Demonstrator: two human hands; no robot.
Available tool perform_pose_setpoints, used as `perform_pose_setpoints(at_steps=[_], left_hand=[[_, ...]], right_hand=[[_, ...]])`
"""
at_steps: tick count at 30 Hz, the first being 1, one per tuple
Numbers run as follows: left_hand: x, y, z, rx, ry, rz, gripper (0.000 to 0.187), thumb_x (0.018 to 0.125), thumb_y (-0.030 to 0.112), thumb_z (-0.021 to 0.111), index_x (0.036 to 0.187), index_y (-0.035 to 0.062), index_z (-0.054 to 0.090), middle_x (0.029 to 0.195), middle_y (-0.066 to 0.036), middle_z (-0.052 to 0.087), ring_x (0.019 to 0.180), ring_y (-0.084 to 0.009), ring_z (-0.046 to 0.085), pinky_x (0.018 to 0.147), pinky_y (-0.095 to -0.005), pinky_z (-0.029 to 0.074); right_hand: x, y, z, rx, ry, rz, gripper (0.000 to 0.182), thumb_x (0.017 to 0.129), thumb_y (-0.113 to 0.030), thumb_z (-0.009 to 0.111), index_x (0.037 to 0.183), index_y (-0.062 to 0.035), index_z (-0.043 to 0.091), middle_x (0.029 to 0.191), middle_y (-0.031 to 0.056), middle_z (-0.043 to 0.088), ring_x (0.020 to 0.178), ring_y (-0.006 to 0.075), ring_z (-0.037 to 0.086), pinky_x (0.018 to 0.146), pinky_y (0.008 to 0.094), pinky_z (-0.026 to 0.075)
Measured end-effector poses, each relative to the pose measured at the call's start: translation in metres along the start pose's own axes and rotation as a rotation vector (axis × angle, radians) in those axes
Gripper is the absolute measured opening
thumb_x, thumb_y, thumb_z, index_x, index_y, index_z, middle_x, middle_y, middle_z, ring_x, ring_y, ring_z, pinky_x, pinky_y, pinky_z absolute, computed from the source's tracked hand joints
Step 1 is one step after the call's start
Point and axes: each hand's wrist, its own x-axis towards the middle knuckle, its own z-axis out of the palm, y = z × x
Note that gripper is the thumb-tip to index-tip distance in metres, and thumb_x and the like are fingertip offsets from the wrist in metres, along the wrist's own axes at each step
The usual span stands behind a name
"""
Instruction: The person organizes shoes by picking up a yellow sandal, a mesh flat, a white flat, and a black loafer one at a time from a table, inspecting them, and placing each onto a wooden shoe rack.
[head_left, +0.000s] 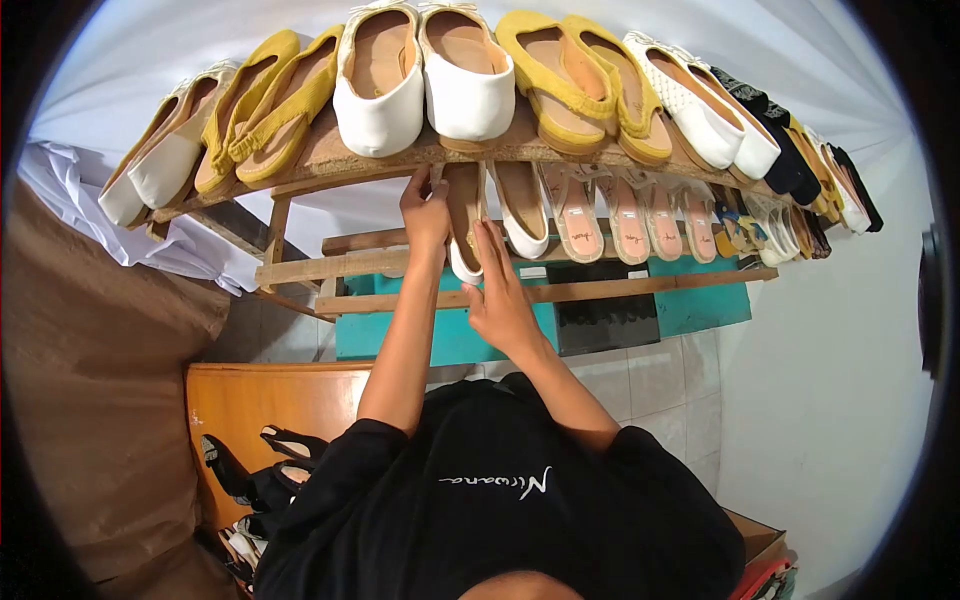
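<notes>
On the lower rack level, a white flat shoe (465, 205) with a tan insole points away from me, between my two hands. My left hand (427, 212) is closed at its left side near the front, fingertips partly hidden under the upper shelf. Along the right side and heel of the same shoe lie the fairly straight fingers of my right hand (498, 290), its thumb near the heel, steadying it. A matching white flat shoe (522, 210) sits just to the right.
Clear-strapped sandals with pink insoles (630, 220) continue the lower row. Overhead, a wooden shelf (310, 165) carries white flats (470, 90) and yellow slingbacks (560, 80). Teal boxes (700, 295) lie below the rack. Black shoes (225, 470) rest at lower left by an orange-brown wooden panel (270, 390).
</notes>
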Motion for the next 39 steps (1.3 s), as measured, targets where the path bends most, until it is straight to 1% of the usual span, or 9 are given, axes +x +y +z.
perform_pose_setpoints(at_steps=[3,9,16,19,21,26,28,34,39], left_hand=[[0.009,0.001,0.001,0.036,-0.041,-0.05,0.033,0.097,0.004,0.065,0.125,-0.0128,0.061,0.116,-0.018,0.071,0.104,-0.0227,0.067,0.092,-0.0351,0.051],[0.029,-0.021,0.003,0.088,-0.004,-0.126,0.028,0.095,0.007,0.066,0.119,-0.0085,0.066,0.115,-0.018,0.072,0.096,-0.0205,0.068,0.081,-0.0329,0.054],[0.021,-0.004,0.003,0.118,-0.072,-0.199,0.032,0.097,0.009,0.064,0.124,-0.0078,0.063,0.114,-0.016,0.072,0.097,-0.0204,0.067,0.085,-0.0337,0.053],[0.018,-0.003,0.001,-0.067,-0.039,-0.148,0.025,0.094,0.008,0.063,0.114,-0.008,0.066,0.109,-0.017,0.072,0.093,-0.0199,0.066,0.08,-0.0337,0.052],[0.007,0.01,0.0,-0.27,-0.084,-0.157,0.029,0.098,0.009,0.059,0.122,-0.0046,0.064,0.118,-0.012,0.071,0.105,-0.0192,0.063,0.093,-0.0334,0.048],[-0.017,0.031,-0.01,-0.156,-0.086,-0.068,0.039,0.104,0.017,0.055,0.138,-0.0013,0.057,0.137,-0.013,0.063,0.129,-0.0207,0.054,0.11,-0.0345,0.038],[-0.028,0.036,-0.017,-0.219,-0.074,-0.074,0.045,0.103,0.013,0.054,0.146,0.0009,0.05,0.152,-0.015,0.051,0.144,-0.0262,0.044,0.121,-0.0417,0.032],[-0.073,0.041,-0.031,-0.231,-0.087,0.082,0.042,0.106,0.014,0.05,0.146,-0.0003,0.049,0.155,-0.016,0.048,0.149,-0.03,0.039,0.121,-0.0444,0.035],[-0.1,0.042,-0.039,-0.246,-0.041,0.098,0.035,0.106,0.012,0.051,0.138,0.0017,0.058,0.154,-0.014,0.049,0.144,-0.0265,0.047,0.119,-0.041,0.04]], right_hand=[[0.011,0.009,0.005,0.019,0.0,0.004,0.09,0.086,0.011,0.063,0.163,-0.0021,0.019,0.166,0.029,0.021,0.153,0.0473,0.024,0.124,0.0487,0.03],[0.02,0.017,0.007,0.03,0.027,0.009,0.087,0.087,0.009,0.064,0.163,-0.0034,0.022,0.166,0.0277,0.023,0.153,0.0464,0.026,0.124,0.0482,0.03],[0.021,0.02,0.009,0.03,0.037,-0.007,0.087,0.087,0.009,0.064,0.162,-0.0028,0.021,0.165,0.0295,0.022,0.152,0.0488,0.026,0.124,0.0501,0.03],[0.021,0.023,0.009,0.026,0.052,-0.024,0.086,0.088,0.008,0.065,0.162,-0.0027,0.022,0.165,0.0289,0.023,0.152,0.0476,0.027,0.124,0.0497,0.03],[0.02,0.023,0.007,0.034,0.052,-0.03,0.086,0.088,0.007,0.065,0.161,-0.0027,0.022,0.165,0.0284,0.024,0.152,0.0468,0.027,0.124,0.0493,0.03],[0.014,0.022,0.007,0.084,0.109,-0.018,0.085,0.088,0.0,0.07,0.161,-0.0034,0.026,0.165,0.0224,0.031,0.153,0.0408,0.03,0.124,0.046,0.029],[0.01,0.02,0.005,0.075,0.109,-0.014,0.087,0.087,-0.002,0.072,0.161,-0.0025,0.026,0.165,0.0225,0.031,0.153,0.0405,0.031,0.124,0.0459,0.029],[-0.005,0.009,-0.001,0.082,0.112,-0.044,0.085,0.085,0.0,0.072,0.159,0.0008,0.03,0.163,0.0236,0.034,0.152,0.0408,0.034,0.123,0.046,0.031],[-0.017,0.0,-0.003,0.087,0.068,-0.083,0.086,0.085,0.002,0.068,0.16,-0.0018,0.026,0.165,0.0243,0.029,0.152,0.0437,0.031,0.123,0.0487,0.032]])
